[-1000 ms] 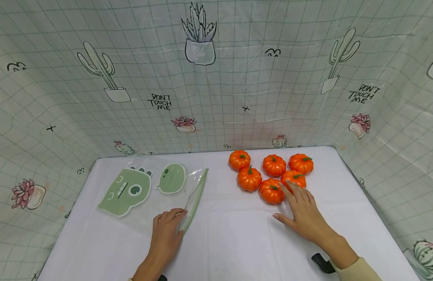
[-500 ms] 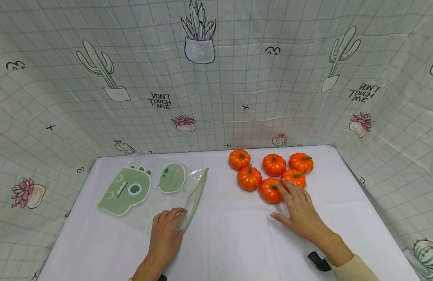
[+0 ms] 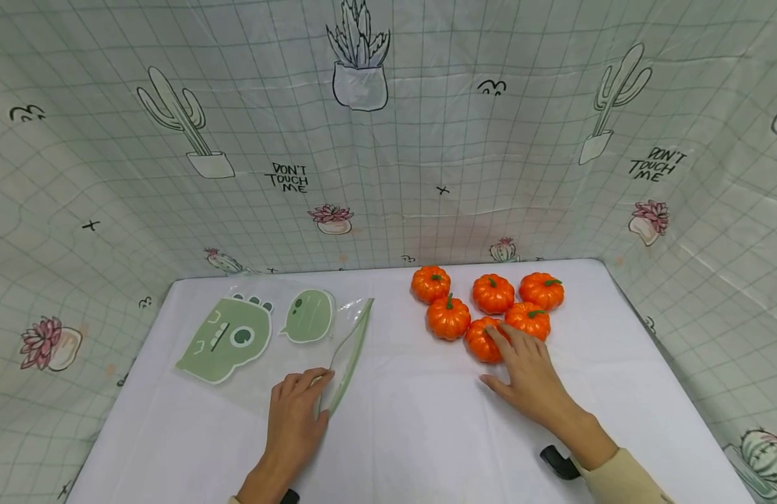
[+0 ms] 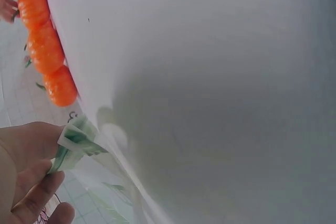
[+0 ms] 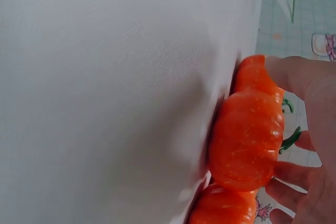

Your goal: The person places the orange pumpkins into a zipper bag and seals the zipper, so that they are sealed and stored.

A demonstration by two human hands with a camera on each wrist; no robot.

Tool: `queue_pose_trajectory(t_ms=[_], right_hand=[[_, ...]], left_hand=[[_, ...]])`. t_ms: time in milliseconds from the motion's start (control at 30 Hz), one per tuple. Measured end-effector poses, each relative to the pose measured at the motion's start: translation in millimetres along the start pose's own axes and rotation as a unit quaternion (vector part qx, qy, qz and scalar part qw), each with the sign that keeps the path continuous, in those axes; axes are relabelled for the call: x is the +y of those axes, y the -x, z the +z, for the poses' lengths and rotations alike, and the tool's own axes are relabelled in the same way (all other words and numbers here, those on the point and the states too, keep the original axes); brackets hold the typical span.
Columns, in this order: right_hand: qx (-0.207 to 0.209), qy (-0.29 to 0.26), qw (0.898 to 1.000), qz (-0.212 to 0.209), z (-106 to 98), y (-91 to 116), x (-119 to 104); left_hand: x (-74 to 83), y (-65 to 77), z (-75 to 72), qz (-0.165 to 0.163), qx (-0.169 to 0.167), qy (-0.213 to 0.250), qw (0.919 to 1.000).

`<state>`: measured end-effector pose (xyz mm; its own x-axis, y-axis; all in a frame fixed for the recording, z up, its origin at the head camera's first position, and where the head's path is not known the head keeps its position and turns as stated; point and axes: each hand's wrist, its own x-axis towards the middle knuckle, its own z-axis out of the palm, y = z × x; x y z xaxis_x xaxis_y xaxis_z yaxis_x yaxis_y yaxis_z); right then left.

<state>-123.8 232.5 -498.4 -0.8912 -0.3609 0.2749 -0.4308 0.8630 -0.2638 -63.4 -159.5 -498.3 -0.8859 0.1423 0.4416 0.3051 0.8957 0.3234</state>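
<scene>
On the left of the table lies a clear plastic zip bag point(image 3: 225, 343) with green cartoon faces and a green strip along its mouth. My left hand point(image 3: 294, 416) pinches this mouth edge; in the left wrist view the bag's green edge point(image 4: 79, 141) sits between thumb and fingers. Several small orange pumpkins with green stems are grouped at the back right. Over the nearest pumpkin point(image 3: 480, 341) my right hand point(image 3: 532, 381) reaches with fingers spread, fingertips at its top and the thumb apart in front. The right wrist view shows this pumpkin point(image 5: 247, 140) beside the fingers.
Behind the nearest pumpkin stand others, including a right one point(image 3: 528, 320), a left one point(image 3: 448, 318) and a back-corner one point(image 3: 542, 290). A white cloth covers the table point(image 3: 414, 434). A patterned curtain point(image 3: 414, 154) rises along its back and sides.
My right hand has shifted left and slightly forward, from the right-hand pumpkin onto the nearest one. My left hand stays at the bag's mouth.
</scene>
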Motion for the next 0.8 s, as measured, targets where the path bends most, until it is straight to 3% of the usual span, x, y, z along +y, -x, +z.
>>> queue_pose_trajectory(t_ms=[233,533,800], right_hand=[[0.019,-0.009,1.0,-0.002,3.7,-7.4,-1.0],[0.007,-0.009,1.0,0.018,4.5,-14.3,0.2],[0.01,0.005,1.0,0.006,6.2,-16.6,1.7]], left_hand=[[0.9,-0.8,-0.2,-0.01,-0.008,0.009,0.9999],[0.8,-1.1,-0.2,-0.023,-0.009,0.028,0.9993],[0.9,-1.3,-0.8,-0.034,-0.008,0.036,0.9987]])
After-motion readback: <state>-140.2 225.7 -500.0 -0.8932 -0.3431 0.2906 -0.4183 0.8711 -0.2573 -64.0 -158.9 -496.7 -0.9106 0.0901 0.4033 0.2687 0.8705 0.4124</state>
